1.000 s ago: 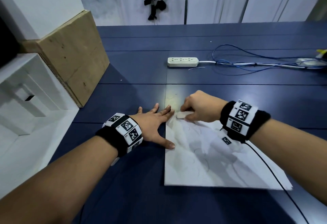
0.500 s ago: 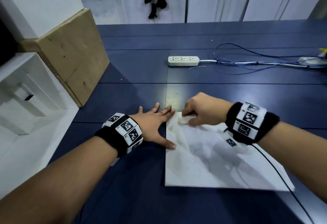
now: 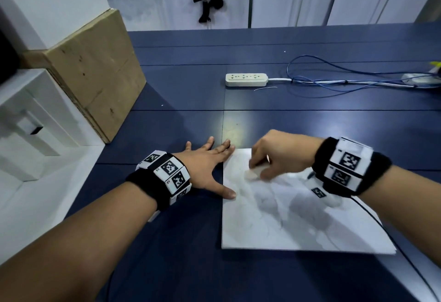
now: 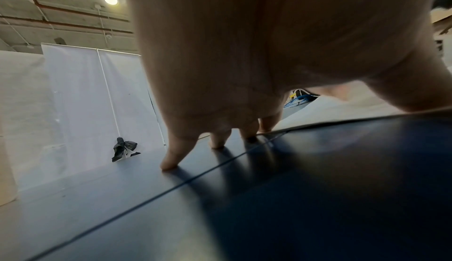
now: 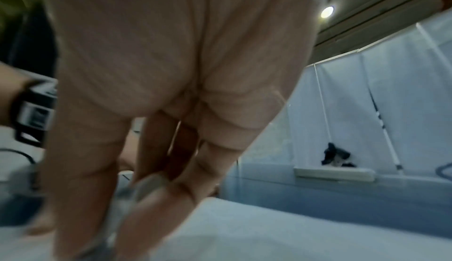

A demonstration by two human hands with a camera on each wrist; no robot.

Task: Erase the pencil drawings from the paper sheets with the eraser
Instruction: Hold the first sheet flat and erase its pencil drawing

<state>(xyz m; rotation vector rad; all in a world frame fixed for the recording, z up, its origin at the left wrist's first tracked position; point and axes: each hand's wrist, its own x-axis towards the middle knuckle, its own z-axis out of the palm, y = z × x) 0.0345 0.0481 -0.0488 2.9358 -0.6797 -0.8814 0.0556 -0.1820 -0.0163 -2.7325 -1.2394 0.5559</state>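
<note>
A white paper sheet (image 3: 286, 218) with faint grey pencil lines lies on the dark blue table (image 3: 179, 266). My right hand (image 3: 269, 163) pinches a pale eraser (image 3: 252, 174) and presses it on the sheet's far left part; the picture is blurred there. In the right wrist view the eraser (image 5: 144, 186) shows between the curled fingers above the paper (image 5: 293, 226). My left hand (image 3: 210, 165) lies flat with straight spread fingers, the thumb on the sheet's left edge. In the left wrist view its fingertips (image 4: 171, 162) rest on the table beside the sheet (image 4: 342, 110).
A white power strip (image 3: 246, 79) with blue and white cables (image 3: 346, 82) lies farther back on the table. A cardboard box (image 3: 95, 67) leans at the left against white foam blocks (image 3: 28, 120). A thin black cable (image 3: 391, 249) runs from my right wrist.
My right hand has slid the eraser toward me and rightward over the sheet's far left corner. The left hand has stayed flat in place on the sheet's edge.
</note>
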